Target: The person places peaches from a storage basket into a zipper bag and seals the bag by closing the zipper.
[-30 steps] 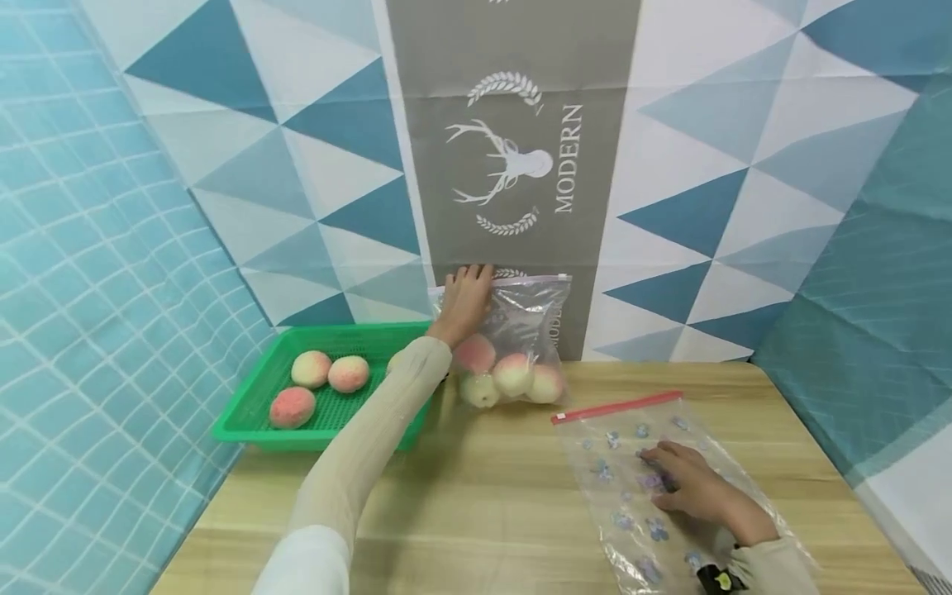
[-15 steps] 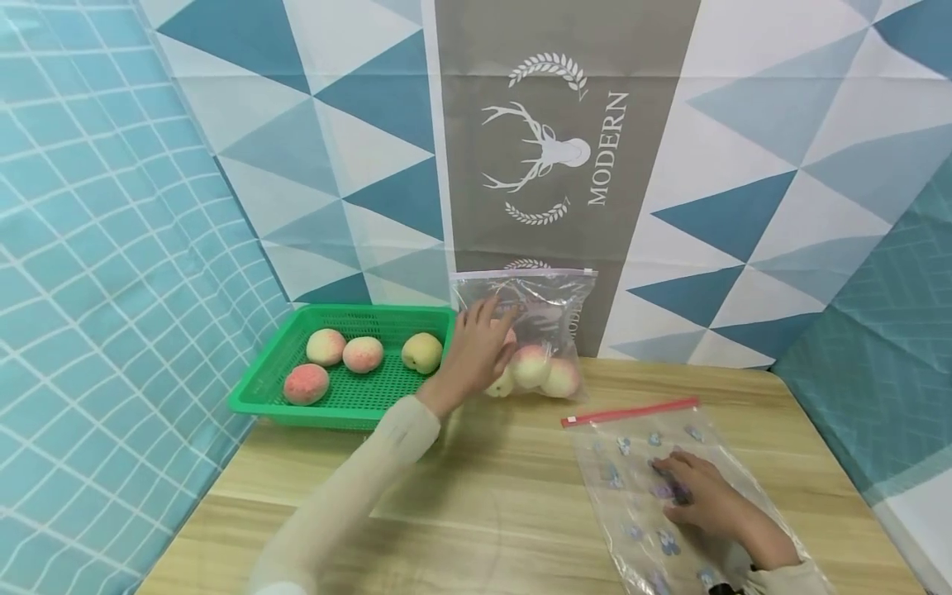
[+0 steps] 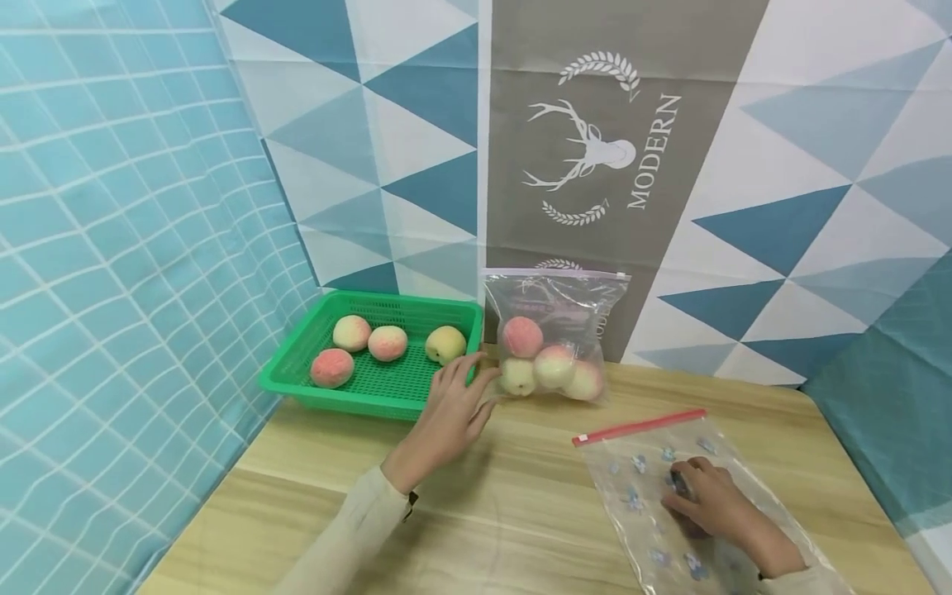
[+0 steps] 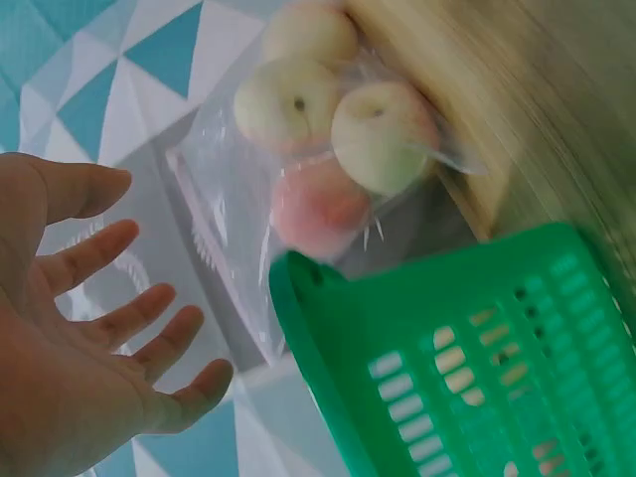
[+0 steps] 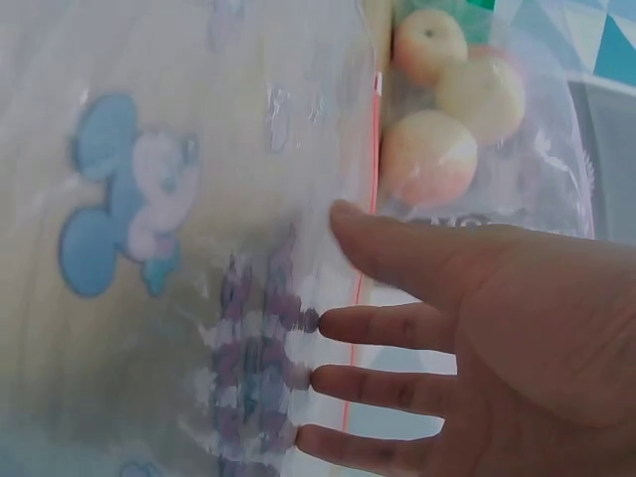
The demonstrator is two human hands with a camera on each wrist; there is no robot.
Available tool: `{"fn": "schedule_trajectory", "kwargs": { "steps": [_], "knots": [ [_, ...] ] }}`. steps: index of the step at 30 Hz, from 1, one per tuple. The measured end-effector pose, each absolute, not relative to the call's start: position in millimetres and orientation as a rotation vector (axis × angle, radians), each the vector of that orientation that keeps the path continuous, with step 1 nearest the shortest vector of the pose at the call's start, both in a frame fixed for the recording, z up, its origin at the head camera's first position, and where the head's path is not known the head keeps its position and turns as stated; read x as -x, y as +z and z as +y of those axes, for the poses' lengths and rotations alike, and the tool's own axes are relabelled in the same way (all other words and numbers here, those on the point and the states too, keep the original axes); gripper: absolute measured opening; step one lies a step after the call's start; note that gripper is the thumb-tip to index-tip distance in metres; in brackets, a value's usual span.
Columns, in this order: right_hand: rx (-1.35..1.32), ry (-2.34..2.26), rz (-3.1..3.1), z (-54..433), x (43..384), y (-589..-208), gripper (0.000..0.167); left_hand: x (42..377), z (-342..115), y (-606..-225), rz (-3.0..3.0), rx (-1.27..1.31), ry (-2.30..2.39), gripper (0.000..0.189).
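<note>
In the head view my left hand (image 3: 445, 417) is at the front right corner of the green basket (image 3: 357, 403), close to the left side of a zip bag of peaches (image 3: 554, 318). Its fingers are spread and hold nothing in the left wrist view. The bag stands against the backdrop with several peaches inside and a pale purple zip on top. On the right, a clear zip bag (image 3: 632, 496) with a red zip and cartoon mouse prints lies flat. My right hand (image 3: 714, 500) rests its fingertips on that bag, thumb apart; a dark patch shows beneath its fingers.
Several loose peaches lie in the basket, among them a red one (image 3: 331, 368) and a yellowish one (image 3: 445, 345). A patterned backdrop (image 3: 416, 107) rises behind the wooden table (image 3: 476, 512). Blue tiled cloth (image 3: 134, 273) closes the left side.
My left hand has come off the top of the bag of peaches and moved down toward the basket's corner. The bag stays upright. My right hand stays on the flat bag.
</note>
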State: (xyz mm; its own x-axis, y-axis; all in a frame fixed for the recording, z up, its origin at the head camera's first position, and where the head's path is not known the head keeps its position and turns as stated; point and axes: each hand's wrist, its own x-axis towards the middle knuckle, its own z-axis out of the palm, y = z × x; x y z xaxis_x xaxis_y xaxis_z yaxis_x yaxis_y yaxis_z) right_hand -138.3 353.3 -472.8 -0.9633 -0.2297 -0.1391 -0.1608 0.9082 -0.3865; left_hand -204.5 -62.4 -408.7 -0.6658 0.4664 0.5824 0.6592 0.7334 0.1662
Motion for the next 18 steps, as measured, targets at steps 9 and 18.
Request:
{"fn": "schedule_trajectory", "kwargs": {
  "steps": [9,18],
  "knots": [
    [0.361,-0.556,2.866,326.8,132.5,-469.4,0.04,198.5,-91.3,-400.8,-2.432,0.755,-0.55,0.038],
    [0.559,-0.555,2.873,308.8,137.3,-470.9,0.019,201.4,-109.1,-389.4,-2.433,0.724,-0.602,0.035]
  ]
}}
